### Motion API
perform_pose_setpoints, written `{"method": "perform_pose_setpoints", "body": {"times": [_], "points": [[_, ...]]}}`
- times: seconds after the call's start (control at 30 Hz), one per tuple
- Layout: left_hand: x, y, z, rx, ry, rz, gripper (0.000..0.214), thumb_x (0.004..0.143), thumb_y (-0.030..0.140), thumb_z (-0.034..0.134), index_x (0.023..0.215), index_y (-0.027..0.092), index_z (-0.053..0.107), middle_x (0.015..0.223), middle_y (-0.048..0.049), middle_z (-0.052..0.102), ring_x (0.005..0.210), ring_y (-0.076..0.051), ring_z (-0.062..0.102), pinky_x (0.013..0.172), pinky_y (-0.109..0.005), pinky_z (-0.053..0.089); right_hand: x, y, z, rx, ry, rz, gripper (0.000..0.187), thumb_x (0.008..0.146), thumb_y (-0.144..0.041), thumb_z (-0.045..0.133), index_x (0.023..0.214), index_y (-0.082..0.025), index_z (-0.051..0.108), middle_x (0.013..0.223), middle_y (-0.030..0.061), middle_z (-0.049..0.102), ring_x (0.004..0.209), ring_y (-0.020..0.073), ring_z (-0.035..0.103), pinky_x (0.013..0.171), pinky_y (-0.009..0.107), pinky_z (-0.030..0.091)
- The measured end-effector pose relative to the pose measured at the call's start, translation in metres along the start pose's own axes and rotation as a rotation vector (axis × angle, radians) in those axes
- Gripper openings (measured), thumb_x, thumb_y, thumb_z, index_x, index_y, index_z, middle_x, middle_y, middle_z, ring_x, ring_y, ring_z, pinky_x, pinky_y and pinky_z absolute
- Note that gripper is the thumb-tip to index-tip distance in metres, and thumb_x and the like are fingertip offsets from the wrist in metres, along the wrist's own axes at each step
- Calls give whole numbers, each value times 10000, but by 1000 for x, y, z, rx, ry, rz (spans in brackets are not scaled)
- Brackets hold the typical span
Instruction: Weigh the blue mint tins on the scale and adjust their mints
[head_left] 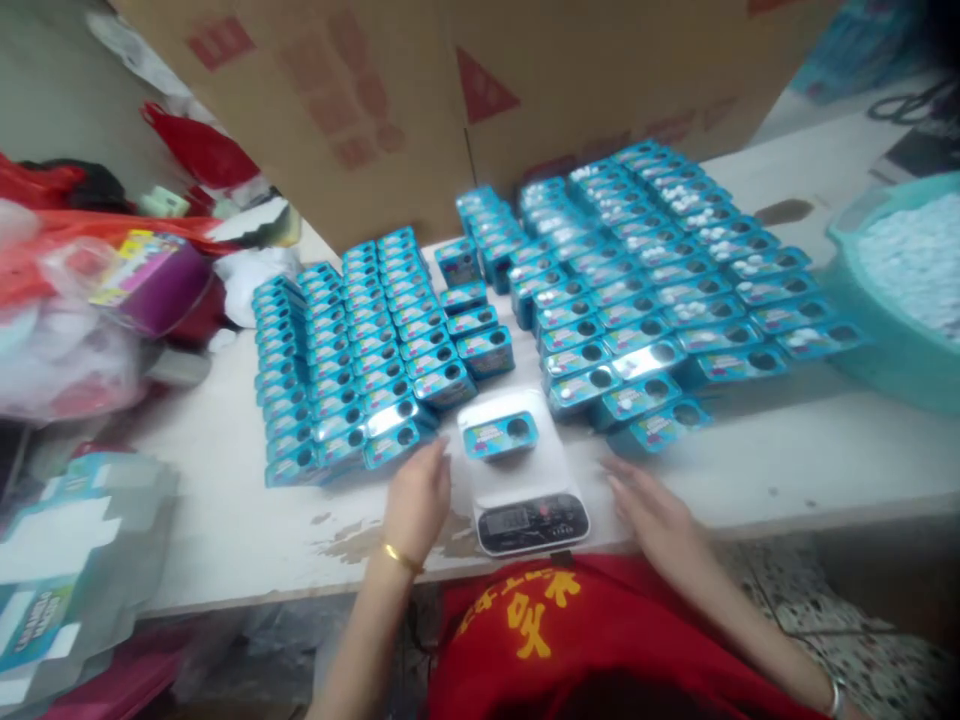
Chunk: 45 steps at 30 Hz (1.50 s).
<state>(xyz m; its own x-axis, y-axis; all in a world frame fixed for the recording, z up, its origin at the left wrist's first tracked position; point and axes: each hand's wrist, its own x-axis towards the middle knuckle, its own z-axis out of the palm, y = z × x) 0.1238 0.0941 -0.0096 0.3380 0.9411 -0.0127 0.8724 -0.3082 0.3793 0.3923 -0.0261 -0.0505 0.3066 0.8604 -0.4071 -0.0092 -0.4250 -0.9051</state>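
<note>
A small blue box [501, 436] with a round dark opening in its top lies on the platform of a white kitchen scale [559, 455]. The scale's display is too blurred to read. To the left of the scale, my left hand [418, 503] is just in front of the nearest blue boxes on that side. Its fingers are partly hidden and smeared, so their grip is unclear. Right of the scale, my right hand [660, 515] reaches over the table edge with its fingers stretched out, holding nothing. Neither hand touches the box on the scale.
Rows of blue boxes [375, 365] stand left of the scale; more rows [637, 290], many with white pieces on them, spread to the right. A teal basin [862, 290] of white pieces, a large carton [375, 130], flattened blue boxes [90, 540] and bags [82, 350] surround them.
</note>
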Motion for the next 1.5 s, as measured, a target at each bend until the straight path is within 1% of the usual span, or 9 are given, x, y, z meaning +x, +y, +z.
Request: {"method": "perform_pose_setpoints", "body": {"times": [0.1,0.27,0.47,0.7,0.93,1.07,1.23,1.37,1.5], "points": [[3,1,11,43,-178,-146,462,902,176,360,1350,121,457,1052,-160,692,948,-256,665,820,-361,507,17,4,1,-393,0,-208,547,914,-451,407,1363,-149,493,1275,161,570,1149,269,561,900,349,481],[12,-3,22,17,-365,-261,607,877,82,334,1474,154,248,982,-163,708,914,-255,682,779,-328,485,34,-4,12,-874,-83,-87,575,947,-353,239,1472,-140,341,1026,183,688,905,326,674,752,413,512],[9,-13,33,-98,-307,-274,518,918,167,340,1435,197,345,1005,-131,712,956,-245,675,798,-316,489,36,3,17,-1018,-43,-52,570,960,-377,182,1446,-159,384,1003,170,698,844,332,687,689,396,512],[3,-20,41,-157,-154,-211,435,921,241,393,1340,158,474,1019,-123,712,873,-248,683,754,-341,515,35,2,16,-970,-7,-70,431,959,-425,240,1167,-179,527,936,163,691,820,336,671,676,400,487],[-2,-24,48,-202,2,-129,386,921,280,448,1268,138,539,825,-80,709,693,-191,655,634,-285,506,6,-75,37,-584,69,-301,229,960,-418,413,1047,-233,516,960,66,654,865,202,625,722,261,461],[-5,-22,50,-264,154,-22,389,936,272,437,1291,132,515,925,-94,711,791,-179,666,706,-282,530,10,-112,52,-536,-72,-450,176,963,-365,443,1038,-244,546,950,39,654,831,176,620,704,247,444],[10,-11,44,-307,256,61,366,940,262,433,1277,154,526,1140,-116,670,942,-185,663,858,-313,528,21,-123,55,-489,-181,-479,285,952,-317,469,1209,-226,552,1072,61,654,932,198,618,798,287,450],[24,-3,43,-321,248,36,337,934,255,429,1227,148,556,1172,-121,656,1004,-200,645,898,-329,508,11,-116,41,-241,-103,-276,283,916,-374,541,1159,-240,598,873,38,643,714,146,574,639,250,451],[31,3,45,-291,213,-22,271,919,236,422,1098,139,602,1024,-115,688,893,-191,646,808,-307,497,3,-93,24,154,-142,100,298,874,-470,590,1034,-218,593,534,-55,429,415,59,295,392,184,192]]}}
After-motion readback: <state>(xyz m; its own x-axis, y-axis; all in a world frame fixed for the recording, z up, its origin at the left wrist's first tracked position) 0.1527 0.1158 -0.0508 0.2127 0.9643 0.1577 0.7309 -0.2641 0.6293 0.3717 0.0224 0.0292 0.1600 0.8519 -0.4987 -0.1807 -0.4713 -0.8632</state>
